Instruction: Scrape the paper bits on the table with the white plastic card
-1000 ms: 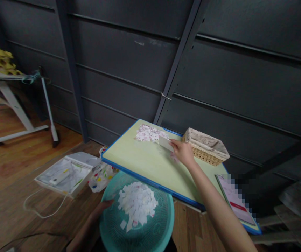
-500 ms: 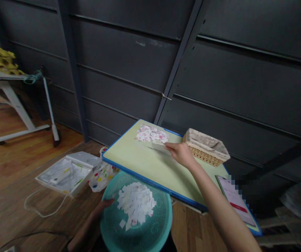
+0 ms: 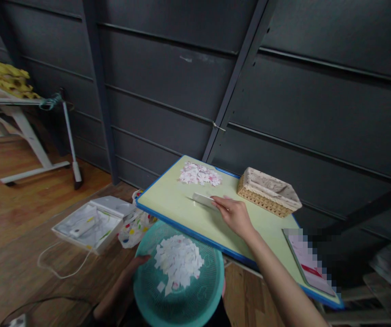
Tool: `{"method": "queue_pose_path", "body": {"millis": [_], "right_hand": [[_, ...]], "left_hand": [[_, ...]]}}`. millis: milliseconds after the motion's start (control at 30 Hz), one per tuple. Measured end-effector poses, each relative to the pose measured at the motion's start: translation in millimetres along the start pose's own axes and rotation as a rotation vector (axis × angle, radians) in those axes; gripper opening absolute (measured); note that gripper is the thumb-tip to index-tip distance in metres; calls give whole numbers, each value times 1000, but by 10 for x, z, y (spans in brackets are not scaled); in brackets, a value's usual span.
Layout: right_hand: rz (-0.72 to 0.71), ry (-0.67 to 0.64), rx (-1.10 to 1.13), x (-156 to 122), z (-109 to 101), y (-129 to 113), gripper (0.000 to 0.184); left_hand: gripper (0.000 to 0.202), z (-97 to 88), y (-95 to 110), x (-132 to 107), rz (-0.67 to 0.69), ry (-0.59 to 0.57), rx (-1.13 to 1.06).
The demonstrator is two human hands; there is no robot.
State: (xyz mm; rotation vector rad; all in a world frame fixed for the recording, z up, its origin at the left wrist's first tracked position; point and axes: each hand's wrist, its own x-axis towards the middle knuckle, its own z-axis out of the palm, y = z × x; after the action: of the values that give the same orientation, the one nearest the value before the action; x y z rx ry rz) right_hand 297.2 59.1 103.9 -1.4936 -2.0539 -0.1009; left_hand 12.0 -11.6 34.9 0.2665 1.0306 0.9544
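Note:
My right hand (image 3: 233,214) pinches a thin, flat white card-like piece (image 3: 202,200), held on edge just over or touching the pale yellow tabletop (image 3: 164,197). Beyond it lies a spread pile of torn white paper scraps (image 3: 200,174), some marked pink; the card is apart from it. My left hand (image 3: 131,271) grips the left rim of a round teal plastic colander (image 3: 185,313), thumb over the edge and other fingers hidden. A heap of similar paper bits (image 3: 178,262) sits inside the colander, which is below the table's front edge.
A wicker basket with a cloth liner (image 3: 268,193) stands at the table's back right. Near the right edge lies a tablet-like panel (image 3: 309,261), partly pixelated. An open white box (image 3: 88,227) and a dotted plastic bag (image 3: 136,227) are on the floor. Dark wall panels (image 3: 168,68) rise behind.
My right hand has drawn the white card back from the scrap pile towards the table's front. My left hand stays on the colander; the view has shifted slightly.

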Motion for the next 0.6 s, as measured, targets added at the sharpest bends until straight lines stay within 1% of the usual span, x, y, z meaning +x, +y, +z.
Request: {"method": "queue_pose_path", "body": {"millis": [100, 200, 300, 400, 500, 600], "right_hand": [[-43, 14, 26, -154, 84, -55, 27], [-105, 69, 68, -345, 114, -136, 26], [-196, 105, 118, -530, 96, -239, 25], [-249, 87, 176, -660, 38, -346, 29], [-244, 81, 255, -717, -30, -430, 30], [-185, 67, 348, -721, -82, -466, 26]], "left_hand": [[55, -19, -7, 36, -35, 8, 15], [52, -42, -16, 54, -55, 13, 20], [49, -59, -20, 69, -63, 13, 27], [50, -85, -28, 95, -72, 12, 47], [53, -136, -44, 133, -82, 12, 88], [51, -190, -57, 168, -79, -2, 105]]}}
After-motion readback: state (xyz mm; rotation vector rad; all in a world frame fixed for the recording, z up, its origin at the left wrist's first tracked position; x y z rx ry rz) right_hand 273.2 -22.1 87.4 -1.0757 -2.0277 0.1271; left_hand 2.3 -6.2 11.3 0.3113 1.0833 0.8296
